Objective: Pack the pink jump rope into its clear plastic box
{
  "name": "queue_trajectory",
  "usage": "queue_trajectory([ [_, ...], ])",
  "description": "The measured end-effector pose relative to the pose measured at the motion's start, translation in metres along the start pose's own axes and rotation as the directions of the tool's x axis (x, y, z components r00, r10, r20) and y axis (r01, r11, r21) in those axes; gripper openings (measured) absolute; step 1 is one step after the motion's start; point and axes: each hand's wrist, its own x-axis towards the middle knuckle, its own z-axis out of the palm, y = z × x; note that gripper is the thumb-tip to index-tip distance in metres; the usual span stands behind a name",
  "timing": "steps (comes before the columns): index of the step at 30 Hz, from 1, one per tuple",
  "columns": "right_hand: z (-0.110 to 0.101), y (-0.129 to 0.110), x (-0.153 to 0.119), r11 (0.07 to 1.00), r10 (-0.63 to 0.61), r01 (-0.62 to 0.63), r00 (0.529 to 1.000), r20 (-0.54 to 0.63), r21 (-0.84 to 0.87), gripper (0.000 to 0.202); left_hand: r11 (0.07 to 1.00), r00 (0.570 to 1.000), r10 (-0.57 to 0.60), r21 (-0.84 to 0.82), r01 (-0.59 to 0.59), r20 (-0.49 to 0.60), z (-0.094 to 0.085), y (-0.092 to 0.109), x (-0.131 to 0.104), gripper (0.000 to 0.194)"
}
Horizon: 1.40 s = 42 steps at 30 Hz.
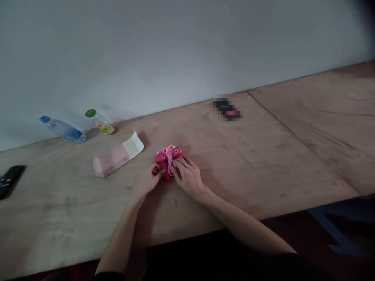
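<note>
A bright pink object with two rounded ends, perhaps the handles of a skipping rope (166, 171), lies on the wooden table at the middle of the view. Light pink cord (169, 156) is bundled over its centre. My left hand (152, 177) is closed on the object's lower left side, thumb and fingers pressed against it. From the right, my right hand (189, 175) wraps its fingers over the right handle and touches the cord. Part of the right handle is hidden under those fingers.
On the wooden table (249, 156), a pink and white box (118, 157) lies left of my hands. Behind it are a blue-tinted bottle (64, 130) and a green-lidded jar (101, 123). A black remote (10, 180) is far left; a pixelated dark item (227, 109) sits near the wall.
</note>
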Motion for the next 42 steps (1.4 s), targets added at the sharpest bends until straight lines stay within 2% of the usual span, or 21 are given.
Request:
queue_trajectory([
  [3,0.003,-0.006,0.0,0.999,0.034,-0.032,0.997,0.065,-0.034,0.05,0.995,0.998,0.062,0.078,-0.061,-0.018,0.001,0.005,-0.003,0.038],
  [5,0.005,-0.009,-0.001,0.997,0.051,-0.045,0.993,0.107,-0.057,0.067,0.98,0.995,0.103,0.17,-0.1,-0.007,-0.013,0.011,-0.007,0.035],
  [7,0.008,-0.01,-0.002,0.996,0.06,-0.051,0.989,0.134,-0.069,0.077,0.954,0.992,0.123,0.281,-0.107,-0.037,-0.04,0.019,-0.011,0.04],
  [8,0.009,-0.01,-0.003,0.996,0.059,-0.05,0.988,0.139,-0.068,0.079,0.928,0.984,0.147,0.358,-0.101,-0.104,-0.058,0.023,-0.013,0.044],
  [9,0.01,-0.01,-0.003,0.997,0.055,-0.046,0.989,0.14,-0.064,0.08,0.887,0.958,0.205,0.451,-0.094,-0.202,-0.077,0.027,-0.013,0.048],
  [10,0.01,-0.009,-0.003,0.997,0.048,-0.041,0.99,0.136,-0.059,0.08,0.826,0.915,0.279,0.558,-0.074,-0.292,-0.097,0.03,-0.013,0.053],
  [11,0.011,-0.008,-0.003,0.998,0.04,-0.033,0.99,0.132,-0.053,0.08,0.744,0.875,0.346,0.668,-0.036,-0.338,-0.117,0.031,-0.012,0.062],
  [12,0.011,-0.007,-0.003,0.999,0.027,-0.021,0.991,0.131,-0.049,0.08,0.649,0.854,0.387,0.76,0.016,-0.348,-0.136,0.031,-0.01,0.078],
  [13,0.011,-0.006,-0.003,0.999,0.011,-0.005,0.991,0.133,-0.047,0.077,0.559,0.858,0.392,0.827,0.065,-0.333,-0.153,0.031,-0.008,0.098],
  [15,0.01,-0.004,-0.002,0.998,-0.022,0.03,0.989,0.147,-0.048,0.067,0.425,0.919,0.292,0.897,0.122,-0.263,-0.182,0.027,-0.001,0.129],
  [17,0.01,-0.002,-0.002,0.997,-0.039,0.048,0.985,0.165,-0.052,0.058,0.385,0.96,0.152,0.909,0.162,-0.235,-0.204,0.023,0.007,0.141],
  [20,0.01,-0.003,-0.001,0.998,-0.021,0.032,0.983,0.182,-0.057,0.06,0.4,0.975,0.0,0.894,0.203,-0.221,-0.226,0.019,0.017,0.136],
  [23,0.009,-0.007,-0.001,0.999,0.003,0.007,0.983,0.182,-0.053,0.061,0.423,0.981,-0.066,0.886,0.191,-0.18,-0.237,0.018,0.022,0.13],
  [25,0.007,-0.007,0.001,0.999,0.005,0.004,0.984,0.177,-0.048,0.058,0.427,0.99,-0.045,0.894,0.138,-0.132,-0.24,0.018,0.021,0.13],
  [27,0.003,-0.003,0.004,0.999,-0.012,0.02,0.984,0.175,-0.042,0.057,0.428,0.999,0.025,0.903,0.033,-0.048,-0.238,0.017,0.017,0.125],
  [30,-0.005,0.013,0.011,0.996,-0.078,0.086,0.979,0.189,-0.034,0.056,0.447,0.989,0.11,0.884,-0.137,0.098,-0.225,0.015,0.005,0.119],
  [33,-0.015,0.036,0.017,0.989,-0.146,0.15,0.97,0.196,-0.007,0.056,0.468,0.973,0.131,0.853,-0.23,0.19,-0.201,0.018,-0.01,0.125],
  [37,-0.033,0.064,0.011,0.98,-0.196,0.196,0.961,0.197,0.02,0.057,0.483,0.939,0.149,0.806,-0.342,0.309,-0.158,0.027,-0.032,0.132],
  [42,-0.059,0.081,-0.013,0.985,-0.152,0.165,0.968,0.201,-0.048,0.057,0.519,0.894,0.2,0.73,-0.444,0.401,-0.107,0.034,-0.057,0.142],
])
